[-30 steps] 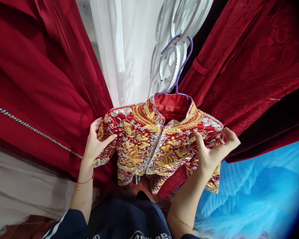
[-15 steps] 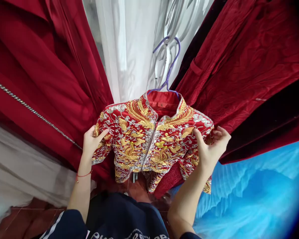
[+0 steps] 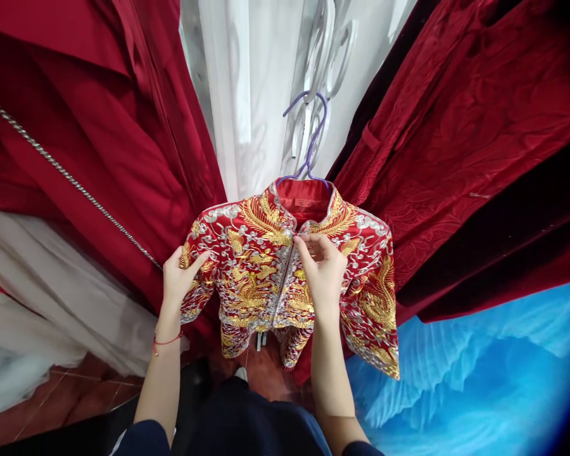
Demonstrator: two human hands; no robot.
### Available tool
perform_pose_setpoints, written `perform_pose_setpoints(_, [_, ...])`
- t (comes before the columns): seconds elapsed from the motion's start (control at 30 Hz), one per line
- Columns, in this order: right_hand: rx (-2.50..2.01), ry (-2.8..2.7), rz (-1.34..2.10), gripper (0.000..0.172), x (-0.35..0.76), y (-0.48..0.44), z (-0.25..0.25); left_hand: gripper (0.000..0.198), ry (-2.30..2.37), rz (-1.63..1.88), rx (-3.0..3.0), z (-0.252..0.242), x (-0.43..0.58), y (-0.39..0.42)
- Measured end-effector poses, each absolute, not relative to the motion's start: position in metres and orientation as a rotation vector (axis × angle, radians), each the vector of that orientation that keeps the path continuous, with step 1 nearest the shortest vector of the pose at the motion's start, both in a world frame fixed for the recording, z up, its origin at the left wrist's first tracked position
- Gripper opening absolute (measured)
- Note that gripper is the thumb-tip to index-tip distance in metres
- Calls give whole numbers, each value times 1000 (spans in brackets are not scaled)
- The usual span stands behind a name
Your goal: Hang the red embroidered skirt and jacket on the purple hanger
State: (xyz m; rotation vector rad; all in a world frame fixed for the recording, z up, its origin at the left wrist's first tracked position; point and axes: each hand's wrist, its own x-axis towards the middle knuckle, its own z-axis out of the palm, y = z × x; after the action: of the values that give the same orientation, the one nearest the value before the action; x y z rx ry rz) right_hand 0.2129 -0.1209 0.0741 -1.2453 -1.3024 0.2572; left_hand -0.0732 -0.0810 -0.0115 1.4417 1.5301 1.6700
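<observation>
A red jacket (image 3: 247,278) with dense gold and silver embroidery hangs upright in front of me on a purple wire hanger (image 3: 316,138). Its stand collar is open, with a small size label inside the neck. My left hand (image 3: 183,275) grips the upper sleeve on the left, thumb in front and fingers behind. At the top of the front closure, just under the collar, my right hand (image 3: 323,266) is closed in a pinch. Whether a zipper pull or only the fabric edge lies between those fingertips is too small to tell.
Dark red gowns (image 3: 99,126) hang on the left, crossed by a beaded silver chain (image 3: 76,183). Red patterned dresses (image 3: 456,145) hang on the right above a blue ruffled dress (image 3: 456,361). White ring-shaped hooks (image 3: 319,57) hold the hanger. White tulle (image 3: 42,316) spreads low left.
My right hand has left the sleeve on the right and moved left to the jacket's front closure below the collar. My left hand keeps its grip on the left sleeve.
</observation>
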Motion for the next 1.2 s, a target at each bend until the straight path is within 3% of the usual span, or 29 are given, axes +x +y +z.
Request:
perform_pose_setpoints(0.5, [-1109,-1211,722,29,218,-100,59,40,1479,1683,1399,-15,-66,-89])
perform_pose_setpoints(0.93, [-912,-1088,819,19,212,-96,59,39,1478,1672,1407,-17,-65,-83])
perform_pose_setpoints(1.2, [-958,-1120,808,28,213,-89,50,43,1477,1669,1408,-24,-68,-78])
